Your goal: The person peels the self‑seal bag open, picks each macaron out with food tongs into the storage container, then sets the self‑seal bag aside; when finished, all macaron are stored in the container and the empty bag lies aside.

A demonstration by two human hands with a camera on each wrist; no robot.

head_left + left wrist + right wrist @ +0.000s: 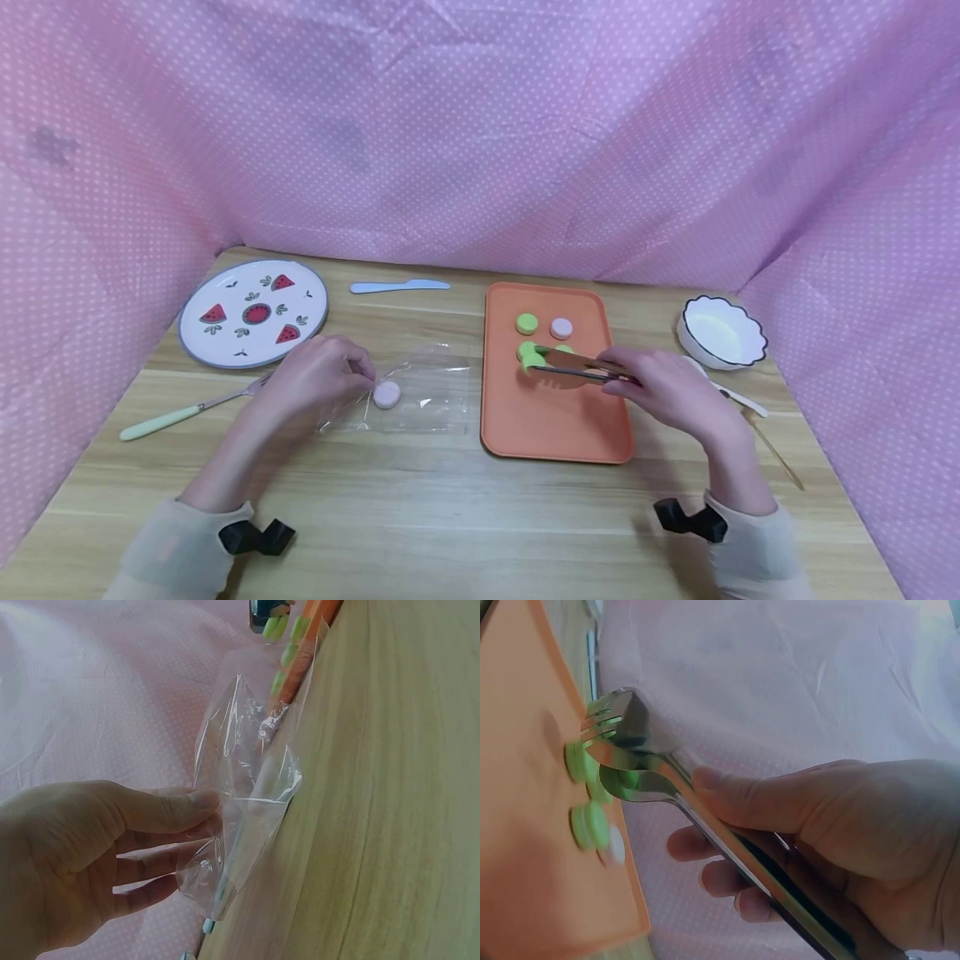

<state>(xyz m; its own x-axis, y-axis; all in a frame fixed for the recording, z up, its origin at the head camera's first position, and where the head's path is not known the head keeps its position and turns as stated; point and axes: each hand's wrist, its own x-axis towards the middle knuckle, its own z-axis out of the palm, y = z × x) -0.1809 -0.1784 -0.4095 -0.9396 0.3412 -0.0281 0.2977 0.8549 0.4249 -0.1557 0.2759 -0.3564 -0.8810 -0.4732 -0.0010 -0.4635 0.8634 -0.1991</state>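
Note:
My left hand (pixel 324 377) pinches the edge of a clear plastic bag (pixel 442 400) between thumb and fingers. A pale pink macaron (pixel 386 395) lies at the bag near these fingertips. In the left wrist view the bag (pixel 247 772) hangs partly open and crinkled. My right hand (pixel 667 387) grips metal tongs (pixel 705 827), one end fork-shaped and the other spoon-like. Their ends reach over the orange tray (pixel 555 433) around green macarons (pixel 529 353); whether one is clamped I cannot tell. Another green macaron (pixel 527 323) and a pink one (pixel 561 328) sit behind.
At the back left lies a watermelon-patterned plate (pixel 232 337), with a green-handled fork (pixel 161 422) before it. A blue knife (pixel 397 286) lies along the back edge. On the right stand a white scalloped bowl (pixel 722 333), a white-handled utensil (pixel 742 402) and a thin golden stick (pixel 776 450).

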